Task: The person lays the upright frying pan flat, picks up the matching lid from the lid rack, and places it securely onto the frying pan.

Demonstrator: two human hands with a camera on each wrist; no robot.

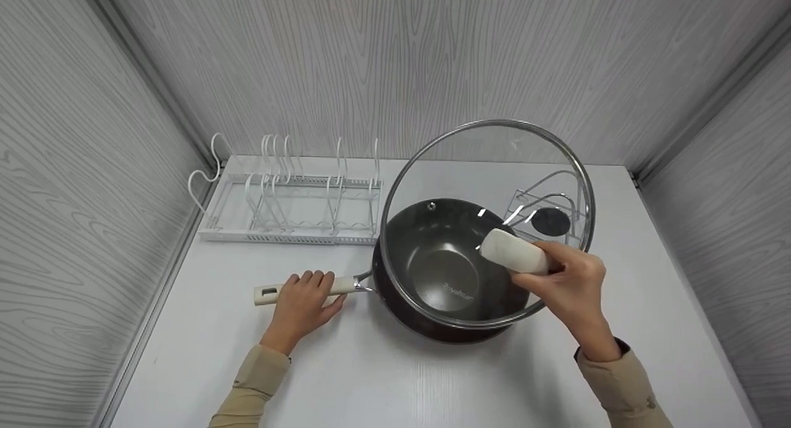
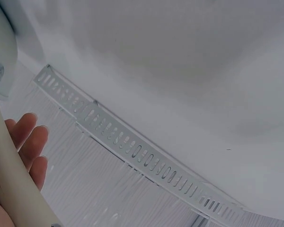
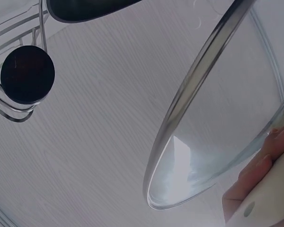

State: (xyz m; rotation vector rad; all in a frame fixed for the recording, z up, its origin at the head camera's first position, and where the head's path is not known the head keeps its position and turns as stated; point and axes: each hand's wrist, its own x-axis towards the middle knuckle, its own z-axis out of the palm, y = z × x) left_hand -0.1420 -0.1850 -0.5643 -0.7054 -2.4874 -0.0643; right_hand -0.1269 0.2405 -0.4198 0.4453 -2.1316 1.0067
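Note:
A dark wok-like pan [image 1: 426,320] with a cream handle [image 1: 343,285] stands on the white table. My left hand [image 1: 303,304] grips that handle, and the left wrist view shows its fingers [image 2: 34,146] curled around the handle. Above the pan, a large glass lid [image 1: 488,129] with a metal rim is held tilted, apart from the table. My right hand [image 1: 568,280] holds the lid by its cream knob [image 1: 514,251]. The right wrist view shows the fingers [image 3: 251,177] against the knob and the lid's rim [image 3: 180,104] beside them.
A white wire rack [image 1: 266,235] with upright loops lies at the back left, close behind the pan's handle. At the back right, partly seen through the lid, is a small metal wire stand with a black disc [image 1: 551,222]. Grey wood-grain panels [image 1: 371,63] enclose the table on three sides.

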